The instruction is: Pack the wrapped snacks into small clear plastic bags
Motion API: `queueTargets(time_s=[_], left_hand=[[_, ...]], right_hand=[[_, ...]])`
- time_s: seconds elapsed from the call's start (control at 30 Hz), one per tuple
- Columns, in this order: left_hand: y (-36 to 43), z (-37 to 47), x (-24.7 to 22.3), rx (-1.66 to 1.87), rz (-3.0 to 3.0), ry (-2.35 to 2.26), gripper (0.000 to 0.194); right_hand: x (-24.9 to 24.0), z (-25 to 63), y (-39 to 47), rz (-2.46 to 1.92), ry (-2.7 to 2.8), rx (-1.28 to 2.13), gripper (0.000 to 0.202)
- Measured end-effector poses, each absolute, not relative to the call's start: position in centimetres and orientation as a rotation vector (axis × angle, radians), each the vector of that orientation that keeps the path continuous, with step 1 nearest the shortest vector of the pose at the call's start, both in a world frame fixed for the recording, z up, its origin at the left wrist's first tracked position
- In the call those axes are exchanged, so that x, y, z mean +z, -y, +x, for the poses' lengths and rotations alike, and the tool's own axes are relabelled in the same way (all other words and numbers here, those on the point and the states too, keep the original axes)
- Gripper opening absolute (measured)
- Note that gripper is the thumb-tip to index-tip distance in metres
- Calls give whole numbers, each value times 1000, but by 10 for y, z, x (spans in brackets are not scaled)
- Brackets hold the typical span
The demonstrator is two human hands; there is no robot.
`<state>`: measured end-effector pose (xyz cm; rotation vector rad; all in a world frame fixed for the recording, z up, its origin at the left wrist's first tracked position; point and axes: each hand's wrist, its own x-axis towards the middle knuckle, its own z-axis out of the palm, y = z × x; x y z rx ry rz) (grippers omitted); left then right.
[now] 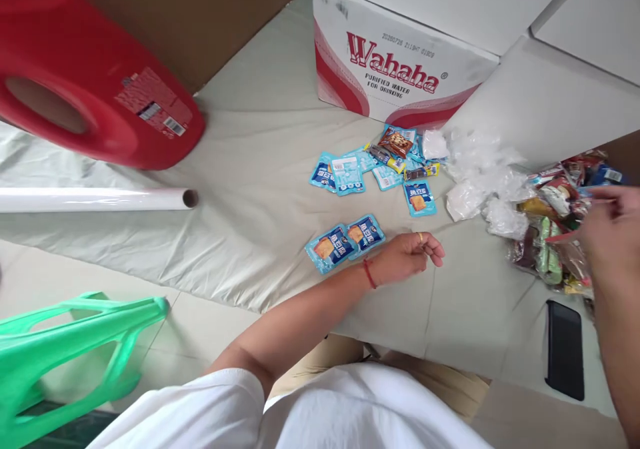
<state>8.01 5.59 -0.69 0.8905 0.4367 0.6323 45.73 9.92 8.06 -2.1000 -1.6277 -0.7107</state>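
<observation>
Bent loosely, the fingers of my left hand (pixel 407 257) hold nothing over the cloth, just right of two blue snack packets (pixel 330 248). At the right edge, my right hand (pixel 613 226) is over a mixed pile of wrapped snacks (pixel 550 252), its thumb and fingers apart; it is partly cut off and blurred, and its contact with the packets is unclear. Further back lies a group of blue packets (pixel 349 173) with a brown cookie packet (pixel 397 141) and small yellow-ended bars (pixel 421 172) among them. Crumpled clear plastic bags (pixel 483 169) lie between this group and the pile.
A Wahaba-style white and red carton, printed Wahaha (pixel 400 69), stands at the back. A red jug (pixel 100 102) and white roll (pixel 95 200) are on the left. A black phone (pixel 565 349) lies near the front right edge. A green stool (pixel 85 342) stands lower left.
</observation>
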Motion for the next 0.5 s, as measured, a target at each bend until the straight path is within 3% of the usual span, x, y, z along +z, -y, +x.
queueTargets(time_s=[0.07, 0.2, 0.3, 0.4, 0.5], left_hand=[[-37, 73, 10, 711, 1083, -461, 15], [8, 36, 35, 765, 1752, -573, 26], [22, -7, 26, 980, 2054, -1240, 28], [11, -49, 4, 724, 2115, -1788, 51], [-7, -68, -9, 490, 2132, -1819, 60]], right_hand=[[62, 404, -75, -1833, 1992, -290, 27], [22, 301, -26, -1412, 2273, 271, 30], [5, 246, -18, -1328, 2255, 474, 39], [3, 208, -41, -1321, 2382, 613, 59], [11, 184, -69, -1335, 2580, 759, 79]])
